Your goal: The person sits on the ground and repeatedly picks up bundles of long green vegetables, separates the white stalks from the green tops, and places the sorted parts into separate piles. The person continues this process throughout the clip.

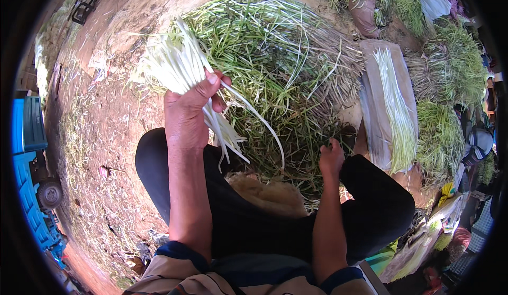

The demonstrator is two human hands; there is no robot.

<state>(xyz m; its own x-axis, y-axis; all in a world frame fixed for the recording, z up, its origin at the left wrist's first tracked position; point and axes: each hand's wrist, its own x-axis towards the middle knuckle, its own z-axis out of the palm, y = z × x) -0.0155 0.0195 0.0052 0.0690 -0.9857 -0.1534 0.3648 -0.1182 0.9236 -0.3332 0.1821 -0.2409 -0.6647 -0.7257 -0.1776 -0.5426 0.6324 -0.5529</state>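
Observation:
My left hand [198, 96] is closed around a bunch of pale, white plant stems [170, 63], held raised over my left thigh. Most of the stems fan out to the upper left, and a few loose ends droop below the fist. One long stem [262, 116] curves out to the right from the fingers. Before me lies a large heap of green leafy stalks [246, 57], their darker, root-like ends towards the right. My right hand [332, 158] is low at the heap's near right edge, beside my right knee. Its fingers are partly curled, and their grip is unclear.
To the right, a bundle of cleaned pale stems [397, 108] lies on a cloth sheet [371, 136]. More green stalk piles [440, 136] stand beyond it. Leaf scraps litter the dirt floor [119, 136]. A blue vehicle [29, 192] is at the far left.

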